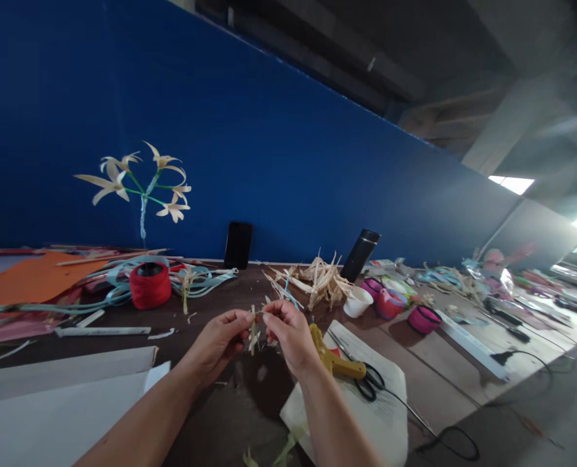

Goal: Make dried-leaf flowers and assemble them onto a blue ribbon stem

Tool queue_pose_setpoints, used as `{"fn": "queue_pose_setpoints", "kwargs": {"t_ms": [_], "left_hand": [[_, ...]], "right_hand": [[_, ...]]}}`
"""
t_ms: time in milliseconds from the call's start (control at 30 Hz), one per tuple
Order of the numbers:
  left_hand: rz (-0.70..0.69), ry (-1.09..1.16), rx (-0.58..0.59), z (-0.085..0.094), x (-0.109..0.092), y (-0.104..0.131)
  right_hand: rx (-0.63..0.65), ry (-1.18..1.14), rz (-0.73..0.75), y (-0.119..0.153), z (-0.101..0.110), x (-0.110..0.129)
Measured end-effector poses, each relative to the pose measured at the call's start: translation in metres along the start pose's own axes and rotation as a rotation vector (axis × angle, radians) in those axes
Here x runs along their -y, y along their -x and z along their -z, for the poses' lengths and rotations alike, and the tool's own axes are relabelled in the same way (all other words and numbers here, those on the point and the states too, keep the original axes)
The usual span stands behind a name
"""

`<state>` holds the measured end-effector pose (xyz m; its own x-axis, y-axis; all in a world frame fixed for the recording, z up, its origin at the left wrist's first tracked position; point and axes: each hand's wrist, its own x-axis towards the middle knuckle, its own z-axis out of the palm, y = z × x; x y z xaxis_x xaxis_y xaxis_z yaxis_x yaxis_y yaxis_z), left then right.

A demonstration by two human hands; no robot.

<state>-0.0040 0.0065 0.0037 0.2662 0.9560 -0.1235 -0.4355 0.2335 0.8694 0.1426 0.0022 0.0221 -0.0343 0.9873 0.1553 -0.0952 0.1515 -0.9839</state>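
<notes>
My left hand (224,340) is closed in a pinch on a small pale strip of dried husk (253,340), held upright above the dark table. Close beside it, my right hand (288,334) has thumb and index finger pressed together at the strip's upper part. A thin thread-like piece seems to run between the fingertips, too small to make out. Beyond the hands lies a heap of dried husk strips (324,280). Under and beside my right forearm are a yellow glue gun (334,360) and black-handled scissors (370,381), on a sheet of printed paper (390,415).
A red spool (150,285) and pale blue ribbons (210,280) lie at left, below a husk-flower spray (143,201). A phone (238,245) and a black flask (361,255) stand near the blue partition (278,162). A white cup (357,302) and pink rolls (424,319) sit right.
</notes>
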Motion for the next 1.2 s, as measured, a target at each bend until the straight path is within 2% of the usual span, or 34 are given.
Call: {"fn": "queue_pose_setpoints", "kwargs": {"t_ms": [200, 467, 733, 900, 1067, 1200], "left_hand": [[-0.010, 0.008, 0.000, 0.0001, 0.0000, 0.0007], [-0.065, -0.107, -0.009, -0.0010, 0.0010, -0.0003], [-0.169, -0.161, -0.017, 0.0006, 0.0061, -0.0049], [-0.254, -0.220, -0.056, -0.0016, 0.0036, -0.0034], [-0.302, -0.265, -0.111, -0.0052, -0.0014, -0.0011], [-0.294, -0.336, -0.127, -0.0066, -0.0019, -0.0020]], "right_hand": [[0.013, 0.058, 0.004, 0.0006, 0.0022, 0.0002], [0.021, 0.106, 0.008, 0.0008, 0.0044, -0.0014], [-0.025, -0.015, -0.007, 0.0000, -0.0002, -0.0016], [-0.077, -0.192, -0.123, -0.0021, -0.0007, -0.0067], [-0.071, -0.183, -0.185, -0.0019, -0.0020, -0.0088], [-0.068, -0.175, -0.177, -0.0017, -0.0026, -0.0083]]}}
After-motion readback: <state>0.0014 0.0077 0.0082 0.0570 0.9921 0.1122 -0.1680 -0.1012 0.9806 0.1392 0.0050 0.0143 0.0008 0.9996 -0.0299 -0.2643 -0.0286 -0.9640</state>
